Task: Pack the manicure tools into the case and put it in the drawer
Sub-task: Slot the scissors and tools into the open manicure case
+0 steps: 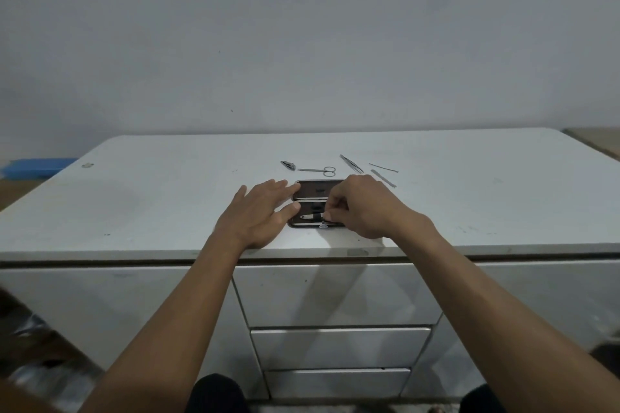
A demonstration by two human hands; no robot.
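A plain grey-white wall (302, 37) fills the upper half. A white cabinet top (151, 204) spans the middle; three stacked drawer fronts (339, 295) at 6 o'clock; blue object (37, 167) at 9 o'clock.

On the white cabinet top (167, 198) the open case (317, 190) lies under both hands: left hand (260, 213) flat (fingers spread), right hand (364, 208) pinching a metal tool (310, 217) inside; scissors (318, 171) lie beyond.

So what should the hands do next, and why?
Probably finish pushing the small metal tool under its strap in the open case. The right hand pinches it there while the left hand steadies the case. Then take the scissors, which lie loose behind it.
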